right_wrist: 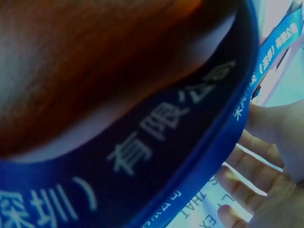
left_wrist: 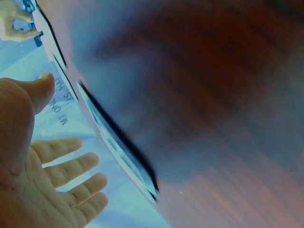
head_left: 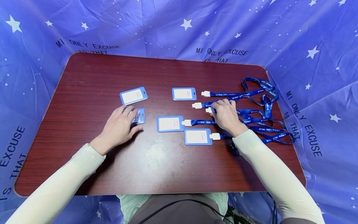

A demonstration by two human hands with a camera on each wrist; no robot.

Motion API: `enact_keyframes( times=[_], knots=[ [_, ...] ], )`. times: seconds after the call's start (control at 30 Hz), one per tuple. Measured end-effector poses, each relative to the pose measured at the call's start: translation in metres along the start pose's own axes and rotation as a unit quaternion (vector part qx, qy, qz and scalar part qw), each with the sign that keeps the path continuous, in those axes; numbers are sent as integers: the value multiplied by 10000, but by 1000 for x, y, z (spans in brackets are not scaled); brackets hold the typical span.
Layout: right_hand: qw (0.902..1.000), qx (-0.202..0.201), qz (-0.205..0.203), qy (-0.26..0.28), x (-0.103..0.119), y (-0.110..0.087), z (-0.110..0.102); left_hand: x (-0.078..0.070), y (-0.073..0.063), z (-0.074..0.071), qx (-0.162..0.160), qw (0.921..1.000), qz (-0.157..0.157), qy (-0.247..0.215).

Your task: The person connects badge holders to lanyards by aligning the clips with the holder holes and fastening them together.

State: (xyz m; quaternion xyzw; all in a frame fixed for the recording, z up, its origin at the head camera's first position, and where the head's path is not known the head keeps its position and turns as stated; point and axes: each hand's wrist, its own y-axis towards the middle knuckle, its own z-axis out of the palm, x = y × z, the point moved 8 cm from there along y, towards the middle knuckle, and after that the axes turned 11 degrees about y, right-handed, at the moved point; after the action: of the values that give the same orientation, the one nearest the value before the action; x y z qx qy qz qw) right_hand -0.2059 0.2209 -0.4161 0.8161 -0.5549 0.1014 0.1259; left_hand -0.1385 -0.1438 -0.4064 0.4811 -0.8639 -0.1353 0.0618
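Observation:
My left hand (head_left: 116,127) is spread over a blue-framed badge holder (head_left: 142,116), hiding part of it. In the left wrist view its fingers (left_wrist: 78,164) are straight and the thumb stands apart. A second badge holder (head_left: 134,96) lies just beyond these fingertips. On the right side my right hand (head_left: 227,114) pinches a blue lanyard by its white clip (head_left: 209,110). The right wrist view shows a lanyard strap (right_wrist: 156,128) crossing close to the camera, partly covering the fingertips. Another white clip (head_left: 197,105) lies just left of this hand.
Beyond the hands lies a badge holder (head_left: 184,94) with a lanyard clip (head_left: 205,94) to its right. Nearer are two badge holders, one left (head_left: 169,123) and one right (head_left: 198,137), with clips at their slots. Tangled lanyard straps (head_left: 268,109) spread toward the brown table's (head_left: 156,168) right edge.

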Motion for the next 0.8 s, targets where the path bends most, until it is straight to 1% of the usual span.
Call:
enact_keyframes(
  times=[0.43,0.8],
  knots=[
    [9997,-85,-164,171,1,-3,0,2,2,0,-23,10000,-21,5],
    [9988,-247,-318,273,11,-8,-6,4,3,2,-21,10000,-4,11]
  ],
)
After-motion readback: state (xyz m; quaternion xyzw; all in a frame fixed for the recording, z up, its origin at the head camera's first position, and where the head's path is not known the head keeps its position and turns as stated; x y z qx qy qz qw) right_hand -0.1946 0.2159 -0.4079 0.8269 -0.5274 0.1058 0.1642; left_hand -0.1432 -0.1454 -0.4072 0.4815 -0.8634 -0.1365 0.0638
